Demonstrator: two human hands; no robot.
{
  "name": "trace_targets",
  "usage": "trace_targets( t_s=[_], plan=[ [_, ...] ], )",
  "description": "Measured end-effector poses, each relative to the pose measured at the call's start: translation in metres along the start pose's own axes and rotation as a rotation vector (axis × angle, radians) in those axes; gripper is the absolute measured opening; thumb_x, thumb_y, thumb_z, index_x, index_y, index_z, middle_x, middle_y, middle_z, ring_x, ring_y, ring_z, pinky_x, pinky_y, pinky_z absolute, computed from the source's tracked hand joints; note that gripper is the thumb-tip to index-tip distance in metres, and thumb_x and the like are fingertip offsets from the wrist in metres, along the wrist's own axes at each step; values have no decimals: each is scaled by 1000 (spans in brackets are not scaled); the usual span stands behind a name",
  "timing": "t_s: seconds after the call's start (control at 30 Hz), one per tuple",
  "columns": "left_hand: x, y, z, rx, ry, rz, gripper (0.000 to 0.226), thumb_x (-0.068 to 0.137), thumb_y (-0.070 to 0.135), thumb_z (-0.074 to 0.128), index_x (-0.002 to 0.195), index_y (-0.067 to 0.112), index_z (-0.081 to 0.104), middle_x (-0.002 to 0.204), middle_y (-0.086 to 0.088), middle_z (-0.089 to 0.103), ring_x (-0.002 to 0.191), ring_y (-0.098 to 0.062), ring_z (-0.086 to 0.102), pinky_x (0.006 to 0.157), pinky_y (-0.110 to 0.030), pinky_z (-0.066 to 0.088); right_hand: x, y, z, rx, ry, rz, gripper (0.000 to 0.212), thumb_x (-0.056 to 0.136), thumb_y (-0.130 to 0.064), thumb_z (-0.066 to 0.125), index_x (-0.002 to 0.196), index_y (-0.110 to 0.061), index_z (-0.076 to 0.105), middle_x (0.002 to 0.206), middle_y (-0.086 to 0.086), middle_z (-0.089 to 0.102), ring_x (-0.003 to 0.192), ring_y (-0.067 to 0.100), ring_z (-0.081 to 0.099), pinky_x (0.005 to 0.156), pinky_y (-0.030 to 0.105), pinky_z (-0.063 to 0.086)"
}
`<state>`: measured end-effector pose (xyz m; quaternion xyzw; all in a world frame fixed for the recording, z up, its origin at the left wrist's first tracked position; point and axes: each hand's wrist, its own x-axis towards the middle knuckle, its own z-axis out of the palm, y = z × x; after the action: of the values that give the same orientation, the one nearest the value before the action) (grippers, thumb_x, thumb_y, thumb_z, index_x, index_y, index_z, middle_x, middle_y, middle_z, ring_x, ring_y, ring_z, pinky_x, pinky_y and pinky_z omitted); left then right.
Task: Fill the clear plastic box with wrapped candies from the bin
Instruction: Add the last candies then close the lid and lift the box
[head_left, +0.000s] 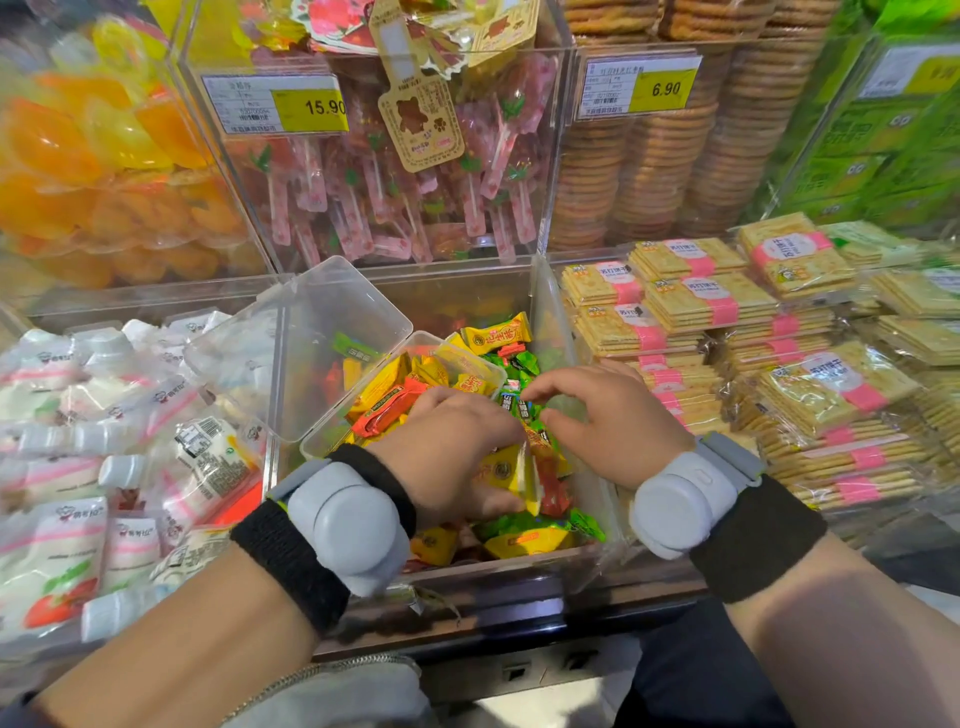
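A clear plastic box (470, 358) lies tilted inside the candy bin (550, 306), its hinged lid (332, 332) swung open to the left. Yellow, red and orange wrapped candies (387, 395) fill much of the box. More yellow, green and red candies (530, 538) lie loose in the bin around it. My left hand (452, 447) reaches over the box's near right corner, fingers curled on a yellow wrapped candy (501, 470). My right hand (608, 415) hovers just right of the box over green candies (524, 408), fingers bent and apart, nothing clearly held.
White pouched snacks (104, 441) fill the bin on the left. Stacked cracker packs (727, 322) with pink bands lie on the right. Behind stand clear bins of lollipops (395, 171), orange jelly cups (93, 166) and round biscuits (665, 156). A dark shelf edge (519, 613) runs along the front.
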<state>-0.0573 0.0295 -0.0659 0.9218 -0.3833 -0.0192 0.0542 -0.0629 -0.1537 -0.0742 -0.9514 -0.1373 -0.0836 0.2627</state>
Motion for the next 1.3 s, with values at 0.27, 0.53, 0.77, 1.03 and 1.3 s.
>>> trace_targets(
  t_s=[0.27, 0.53, 0.77, 1.03, 1.3],
  plan=[
    [-3, 6, -3, -277, 167, -83, 51, 80, 49, 59, 120, 20, 45, 89, 0, 57, 82, -21, 52, 69, -28, 39, -3, -8, -5, 238, 74, 63, 26, 88, -21, 54, 111, -30, 63, 111, -9, 65, 103, 8, 57, 93, 34, 45],
    [-10, -2, -10, -386, 312, -153, 48, 83, 45, 56, 123, 20, 45, 94, 2, 58, 81, -18, 52, 72, -31, 43, 1, -24, 0, 414, 75, 75, 23, 90, -28, 52, 108, -35, 64, 99, -24, 62, 86, -7, 57, 74, 9, 43],
    [-15, -21, -18, -340, 448, -276, 45, 82, 43, 58, 120, 22, 47, 108, -1, 61, 97, -20, 56, 73, -26, 37, 10, -37, 12, 729, -28, 120, 25, 92, -29, 47, 108, -43, 60, 93, -12, 65, 76, 9, 71, 77, 25, 50],
    [-20, -41, -19, -298, 459, -401, 48, 82, 37, 61, 126, 24, 46, 123, -2, 58, 111, -22, 54, 90, -32, 42, 16, -49, 20, 797, -114, 96, 36, 88, -17, 57, 107, -48, 55, 123, 1, 55, 84, 13, 72, 90, 32, 51],
    [-24, -51, -21, -276, 411, -419, 54, 82, 44, 60, 131, 30, 42, 127, -1, 55, 114, -20, 51, 91, -30, 39, 26, -53, 24, 790, -98, 118, 41, 84, -7, 61, 98, -45, 62, 112, 6, 62, 80, 18, 72, 92, 42, 51]
  ],
)
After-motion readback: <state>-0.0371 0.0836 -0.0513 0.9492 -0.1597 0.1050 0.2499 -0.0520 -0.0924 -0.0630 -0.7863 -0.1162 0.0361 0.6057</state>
